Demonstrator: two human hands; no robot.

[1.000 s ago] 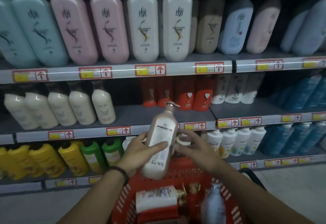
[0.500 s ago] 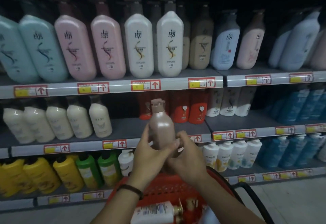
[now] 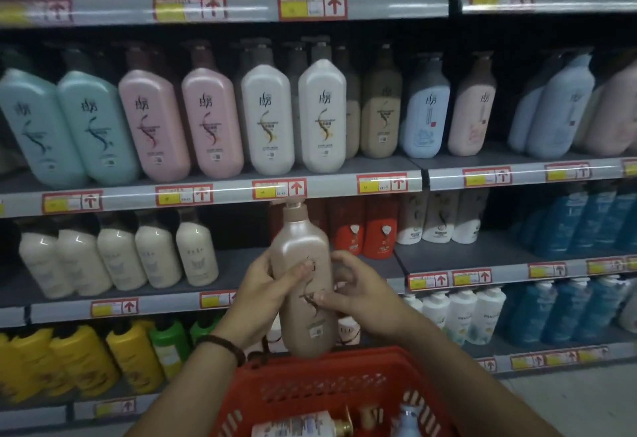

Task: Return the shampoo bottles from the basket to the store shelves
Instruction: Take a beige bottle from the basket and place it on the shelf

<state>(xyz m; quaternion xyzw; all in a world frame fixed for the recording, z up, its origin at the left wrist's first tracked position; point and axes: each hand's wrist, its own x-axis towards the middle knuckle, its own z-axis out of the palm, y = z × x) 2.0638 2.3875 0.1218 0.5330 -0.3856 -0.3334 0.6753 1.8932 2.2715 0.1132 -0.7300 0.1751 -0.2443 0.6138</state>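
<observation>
You are clamping your left hand [image 3: 265,285] and right hand [image 3: 356,297] round the beige pump bottle [image 3: 303,257] above the red basket [image 3: 331,378]; likely heavy, slick: grip mid-body.

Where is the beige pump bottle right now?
In the head view's centre, the beige pump bottle is held upright by the left hand and right hand, above the red basket, in front of the red bottles.

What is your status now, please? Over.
Left hand and right hand both grip beige bottle, upright over red basket. Not on shelves yet. Nothing blocks the way.
</observation>
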